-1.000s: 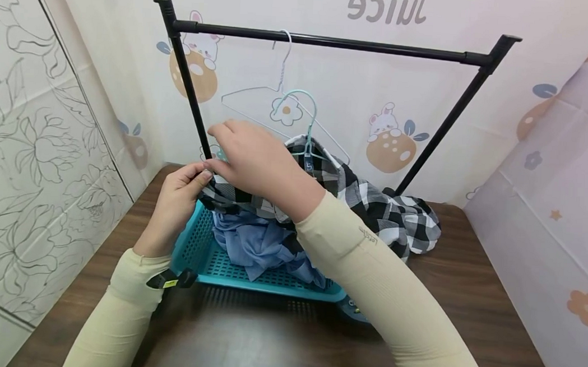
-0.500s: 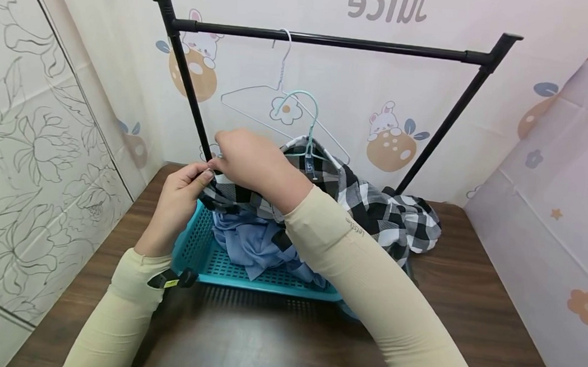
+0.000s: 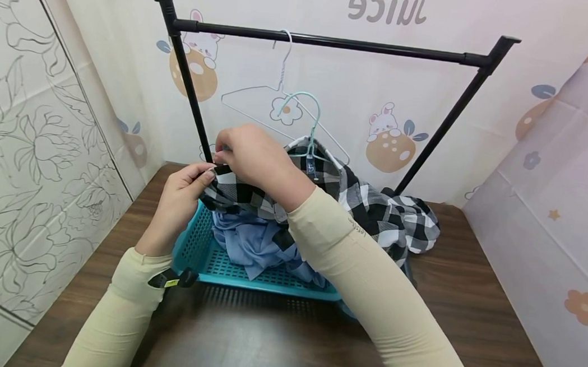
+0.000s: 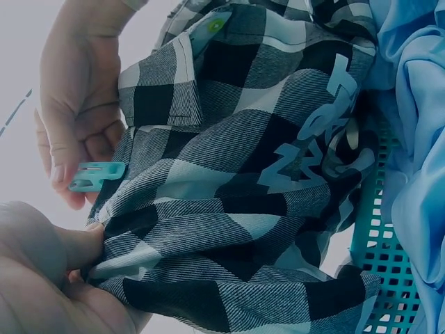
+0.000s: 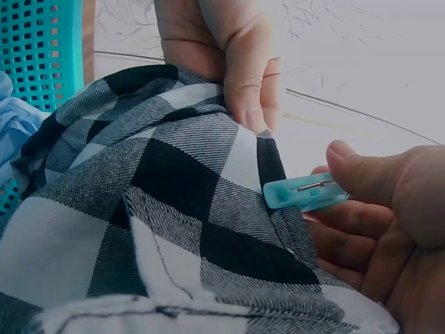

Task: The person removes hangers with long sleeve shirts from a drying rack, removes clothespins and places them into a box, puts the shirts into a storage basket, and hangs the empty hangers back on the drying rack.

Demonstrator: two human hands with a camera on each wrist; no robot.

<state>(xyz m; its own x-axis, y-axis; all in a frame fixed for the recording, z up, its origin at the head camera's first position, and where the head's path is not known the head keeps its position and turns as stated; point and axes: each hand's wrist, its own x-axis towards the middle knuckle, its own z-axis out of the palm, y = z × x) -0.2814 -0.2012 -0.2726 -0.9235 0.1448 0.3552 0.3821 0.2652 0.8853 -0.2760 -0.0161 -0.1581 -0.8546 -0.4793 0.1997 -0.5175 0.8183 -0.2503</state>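
Note:
A black-and-white plaid shirt lies over a teal basket, with a light-teal hanger at its collar. My left hand pinches the shirt's left edge between thumb and fingers; the left wrist view shows this left hand below a small teal clip. That clip sits on the fabric edge in the right wrist view. Around its outer end, my right hand has its thumb and fingers apart, loosely bent. In the head view my right hand hides the clip.
Behind stands a black rack with a white wire hanger hooked on its bar. Blue cloth lies in the basket, which rests on a brown wooden table. Patterned curtains and a flower-drawn panel surround the table.
My right hand has shifted slightly, and its fingertips have drawn a little away from my left hand's. The teal hanger's hook has tilted slightly right. My left hand keeps its pinch on the shirt.

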